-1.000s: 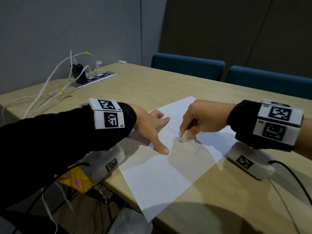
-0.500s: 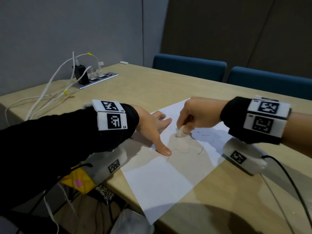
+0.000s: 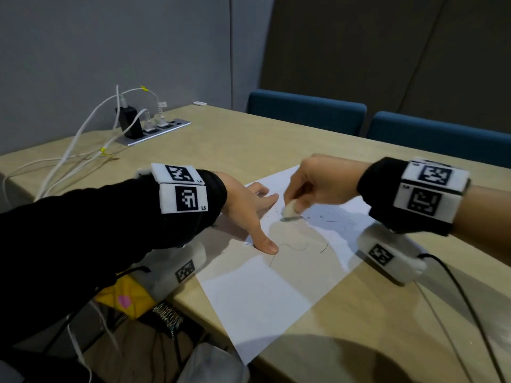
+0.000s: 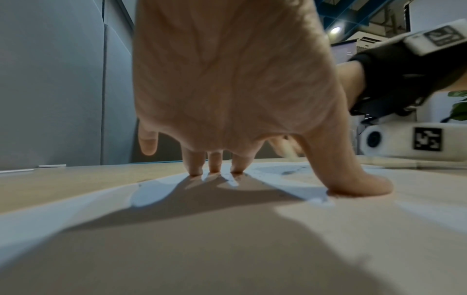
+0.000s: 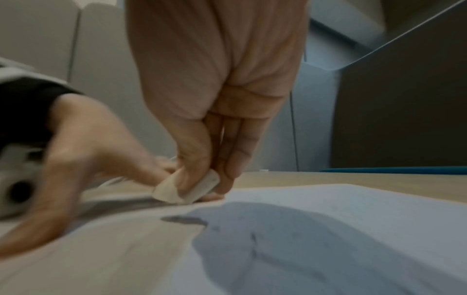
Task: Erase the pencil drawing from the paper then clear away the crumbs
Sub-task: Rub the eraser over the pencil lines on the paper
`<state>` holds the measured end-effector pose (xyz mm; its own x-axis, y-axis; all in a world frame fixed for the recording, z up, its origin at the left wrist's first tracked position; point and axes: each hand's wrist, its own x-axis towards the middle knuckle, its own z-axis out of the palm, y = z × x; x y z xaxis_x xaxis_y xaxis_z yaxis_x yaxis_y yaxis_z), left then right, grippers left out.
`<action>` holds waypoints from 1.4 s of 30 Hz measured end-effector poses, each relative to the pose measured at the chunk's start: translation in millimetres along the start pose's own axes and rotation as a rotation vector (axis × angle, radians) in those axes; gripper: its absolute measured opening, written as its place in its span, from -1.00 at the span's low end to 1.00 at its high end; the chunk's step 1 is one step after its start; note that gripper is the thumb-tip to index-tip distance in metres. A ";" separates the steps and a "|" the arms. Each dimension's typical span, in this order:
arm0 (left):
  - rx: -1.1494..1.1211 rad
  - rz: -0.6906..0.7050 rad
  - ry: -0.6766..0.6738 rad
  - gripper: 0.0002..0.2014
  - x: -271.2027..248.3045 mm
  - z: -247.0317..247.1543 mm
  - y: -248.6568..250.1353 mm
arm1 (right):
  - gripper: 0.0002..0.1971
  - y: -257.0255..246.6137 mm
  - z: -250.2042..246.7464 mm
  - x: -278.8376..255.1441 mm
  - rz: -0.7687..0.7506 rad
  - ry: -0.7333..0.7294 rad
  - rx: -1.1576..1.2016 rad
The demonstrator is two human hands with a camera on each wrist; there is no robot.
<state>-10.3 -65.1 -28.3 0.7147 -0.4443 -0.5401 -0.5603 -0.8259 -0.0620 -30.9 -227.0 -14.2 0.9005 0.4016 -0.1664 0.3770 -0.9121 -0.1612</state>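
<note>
On the wooden table (image 3: 276,139), a white sheet of paper (image 3: 249,305) lies at the near edge, one corner overhanging it. The left hand (image 3: 249,208) rests on the paper's left portion with fingers spread and straight, thumb (image 4: 359,183) and three fingertips pressing the sheet flat; it holds nothing. The right hand (image 3: 318,183) pinches a small white eraser (image 3: 289,210) between thumb and fingers, its lower end touching the paper just beyond the left thumb.

Progress, as judged: erasing is under way and incomplete. Curved pencil lines (image 3: 293,248) remain on the paper on the near side of the eraser, beside the left thumb. Dark specks and short strands (probably eraser crumbs (image 3: 331,221), though too fine to confirm) lie scattered on the paper to the right of the eraser. Clearing of the crumbs is not yet begun. A power strip (image 3: 154,131) with white cables sits well beyond the paper, to its left.
</note>
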 end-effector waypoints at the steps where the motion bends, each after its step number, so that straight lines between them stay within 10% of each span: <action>1: -0.002 0.004 0.004 0.07 -0.2 0.2 0.0 | -0.87 -1.3 -0.3 7.0 -0.002 0.020 -0.015; 42: 0.027 0.024 0.009 0.07 -1.6 1.4 0.5 | -0.84 -3.5 9.7 -19.8 0.059 -0.084 0.021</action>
<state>-12.4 -64.3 -28.7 0.7049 -0.4669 -0.5340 -0.5883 -0.8054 -0.0724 -52.2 -230.9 -19.7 0.8996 0.3534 -0.2567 0.3182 -0.9328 -0.1691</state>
